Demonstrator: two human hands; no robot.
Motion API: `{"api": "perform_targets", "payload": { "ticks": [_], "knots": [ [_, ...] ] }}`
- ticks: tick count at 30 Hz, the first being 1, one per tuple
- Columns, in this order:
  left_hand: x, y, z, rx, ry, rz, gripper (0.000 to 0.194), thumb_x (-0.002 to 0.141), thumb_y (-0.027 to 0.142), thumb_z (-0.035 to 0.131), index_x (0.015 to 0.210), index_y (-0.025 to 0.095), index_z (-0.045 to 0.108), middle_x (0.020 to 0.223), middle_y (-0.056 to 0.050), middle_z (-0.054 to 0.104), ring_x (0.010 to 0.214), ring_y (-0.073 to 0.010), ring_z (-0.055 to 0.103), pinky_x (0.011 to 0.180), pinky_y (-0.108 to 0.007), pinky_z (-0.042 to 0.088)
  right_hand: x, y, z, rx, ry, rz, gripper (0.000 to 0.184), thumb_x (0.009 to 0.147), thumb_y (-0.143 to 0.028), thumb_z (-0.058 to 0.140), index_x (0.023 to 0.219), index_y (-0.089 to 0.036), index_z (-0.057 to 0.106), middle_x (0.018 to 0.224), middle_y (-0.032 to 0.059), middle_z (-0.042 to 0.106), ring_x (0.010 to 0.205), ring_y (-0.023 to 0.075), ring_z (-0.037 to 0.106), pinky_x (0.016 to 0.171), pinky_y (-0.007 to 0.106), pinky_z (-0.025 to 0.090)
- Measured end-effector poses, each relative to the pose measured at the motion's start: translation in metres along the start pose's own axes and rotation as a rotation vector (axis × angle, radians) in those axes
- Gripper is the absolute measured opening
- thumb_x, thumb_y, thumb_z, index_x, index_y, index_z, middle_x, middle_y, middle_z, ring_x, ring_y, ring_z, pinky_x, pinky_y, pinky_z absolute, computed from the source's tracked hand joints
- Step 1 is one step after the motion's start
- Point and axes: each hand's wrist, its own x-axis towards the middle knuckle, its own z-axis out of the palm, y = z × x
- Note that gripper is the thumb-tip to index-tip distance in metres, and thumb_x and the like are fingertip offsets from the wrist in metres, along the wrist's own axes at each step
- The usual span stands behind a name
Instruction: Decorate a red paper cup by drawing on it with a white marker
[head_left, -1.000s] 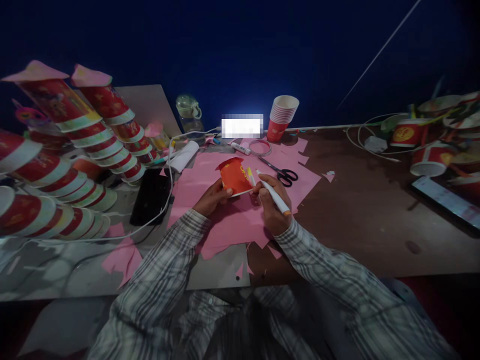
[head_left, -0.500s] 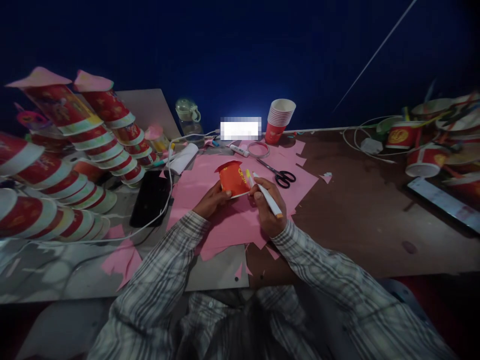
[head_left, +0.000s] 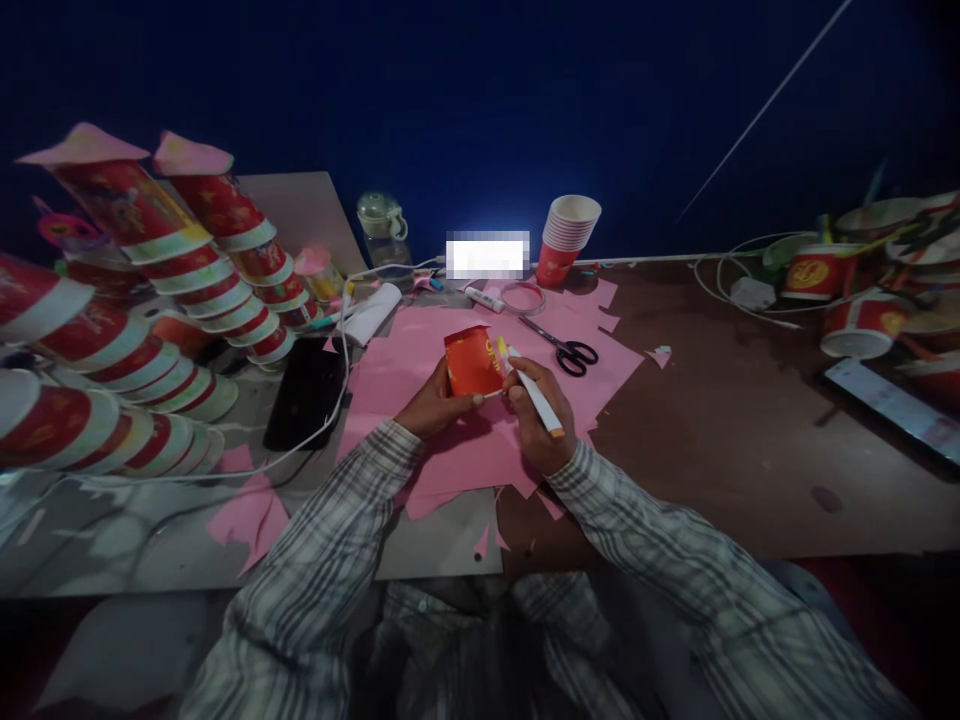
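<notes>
My left hand is closed around a red paper cup with yellow lettering, its thumb along the lower edge. The cup is tilted on its side, and its top edge looks cut. In my right hand is a white marker with an orange end pointing down toward me. A small yellow-tipped piece shows by my right fingertips, close to the cup's lettered side; whether it touches is unclear. Both hands are above pink paper sheets. Black-handled scissors lie right of my right hand.
Stacked cup towers with pink paper tops stand at left, near a black phone crossed by a white cable. Behind are a bottle, a bright lamp and nested paper cups. More cups and another phone sit at right.
The red cup has turned a little, and its lettering is nearer my right fingertips. My left thumb reaches further along its lower edge. The whole view has shifted slightly.
</notes>
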Motion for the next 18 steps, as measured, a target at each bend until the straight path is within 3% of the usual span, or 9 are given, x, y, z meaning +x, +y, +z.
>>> {"api": "perform_targets", "payload": {
  "ticks": [13,18],
  "knots": [
    [0.0013,-0.0011,0.0006,0.007,-0.006,0.014,0.081,0.061,0.044,0.091,0.129,0.019,0.056,0.131,-0.014,0.064,0.122,-0.0315,0.06,0.105,-0.045,0.047,0.0031,-0.0039,-0.0014,-0.05,0.013,-0.065,0.032,0.101,-0.037,0.048,0.128,-0.022,0.058,0.102,0.0084,0.067,0.089,0.0199,0.066,0.082,0.04,0.058],
    [0.0025,-0.0035,-0.0017,0.008,0.005,-0.022,0.089,0.058,0.047,0.092,0.132,0.016,0.055,0.123,-0.015,0.069,0.116,-0.0313,0.063,0.104,-0.047,0.047,0.0038,-0.0018,-0.0013,-0.05,0.005,-0.065,0.032,0.102,-0.036,0.047,0.129,-0.022,0.058,0.103,0.0083,0.066,0.09,0.0202,0.066,0.083,0.041,0.058]
  ]
}}
